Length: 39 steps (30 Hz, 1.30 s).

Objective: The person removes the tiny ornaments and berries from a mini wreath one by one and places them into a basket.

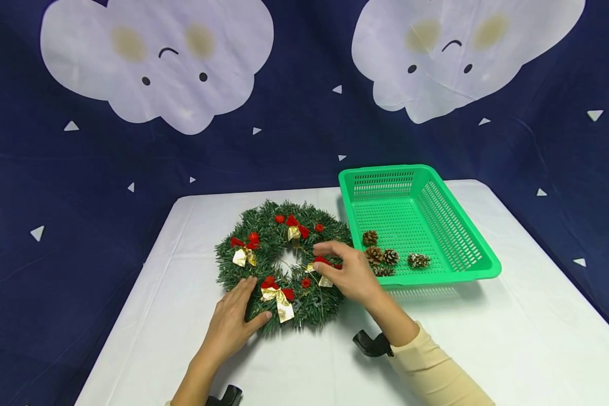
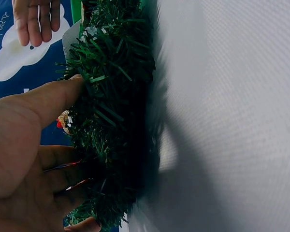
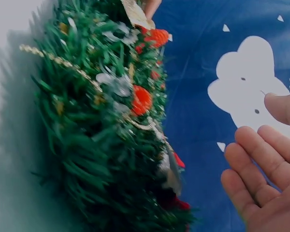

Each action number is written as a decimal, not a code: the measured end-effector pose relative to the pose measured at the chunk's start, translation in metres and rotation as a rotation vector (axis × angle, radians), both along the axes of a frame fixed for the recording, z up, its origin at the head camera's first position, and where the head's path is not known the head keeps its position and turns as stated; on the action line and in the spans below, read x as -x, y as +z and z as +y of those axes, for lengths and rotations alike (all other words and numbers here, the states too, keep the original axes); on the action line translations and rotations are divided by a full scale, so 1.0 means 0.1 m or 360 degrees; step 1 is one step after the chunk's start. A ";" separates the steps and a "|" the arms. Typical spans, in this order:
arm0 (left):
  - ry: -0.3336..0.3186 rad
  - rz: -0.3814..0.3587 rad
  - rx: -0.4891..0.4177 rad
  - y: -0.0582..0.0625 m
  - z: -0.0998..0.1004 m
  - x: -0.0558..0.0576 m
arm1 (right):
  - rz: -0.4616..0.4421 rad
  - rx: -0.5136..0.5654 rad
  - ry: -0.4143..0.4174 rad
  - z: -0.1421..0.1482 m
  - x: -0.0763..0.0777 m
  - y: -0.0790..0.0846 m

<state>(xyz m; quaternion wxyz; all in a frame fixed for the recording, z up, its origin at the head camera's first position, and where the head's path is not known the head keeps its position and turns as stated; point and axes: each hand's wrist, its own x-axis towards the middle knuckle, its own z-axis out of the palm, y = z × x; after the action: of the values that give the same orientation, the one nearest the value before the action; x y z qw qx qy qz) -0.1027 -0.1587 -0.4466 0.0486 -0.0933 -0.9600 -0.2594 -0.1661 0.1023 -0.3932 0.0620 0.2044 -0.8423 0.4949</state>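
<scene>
A green wreath (image 1: 264, 225) with red-and-gold bows and red berries lies flat on the white table. My left hand (image 1: 233, 316) rests on its near left edge, fingers and thumb spread over the greenery; in the left wrist view that thumb (image 2: 58, 99) touches the needles. Above the wreath's right side is my right hand (image 1: 347, 270), its fingers relaxed and apart from the thumb, near a bow. The right wrist view shows this hand (image 3: 266, 179) with nothing in it, away from the greenery. Another bow (image 1: 279, 299) sits between the two hands.
A green plastic basket (image 1: 462, 225) stands right of the wreath, with several pine cones (image 1: 418, 260) at its near left part. The white tablecloth (image 1: 172, 293) covers the table. Behind hangs a dark blue cloth (image 1: 304, 113) with white clouds. A black strap mount (image 1: 373, 343) is at my right wrist.
</scene>
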 end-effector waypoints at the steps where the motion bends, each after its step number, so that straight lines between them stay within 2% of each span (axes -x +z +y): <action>1: 0.0001 -0.0001 0.0000 0.00 0.00 0.00 | -0.0002 -0.0009 0.0003 -0.02 -0.01 -0.01; 9: 0.0010 -0.0005 -0.0001 0.01 0.01 0.00 | -0.0067 -0.0076 0.0026 -0.10 -0.02 -0.13; 23: 0.0016 -0.0019 0.0007 0.00 0.01 0.00 | 0.0014 -0.0371 0.0012 -0.20 -0.05 -0.25; 33: 0.0012 -0.0011 0.0001 0.01 0.01 0.00 | 0.0274 -0.0510 0.0075 -0.23 -0.02 -0.37; 39: 0.0011 -0.0002 0.0007 0.01 0.01 0.00 | 0.0357 -0.0572 0.0063 -0.24 0.00 -0.43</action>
<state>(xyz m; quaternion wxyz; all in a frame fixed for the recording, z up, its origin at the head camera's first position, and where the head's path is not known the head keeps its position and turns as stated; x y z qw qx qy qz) -0.1023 -0.1579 -0.4458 0.0488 -0.0899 -0.9610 -0.2570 -0.1657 0.0784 -0.4362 0.1083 0.2825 -0.9007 0.3118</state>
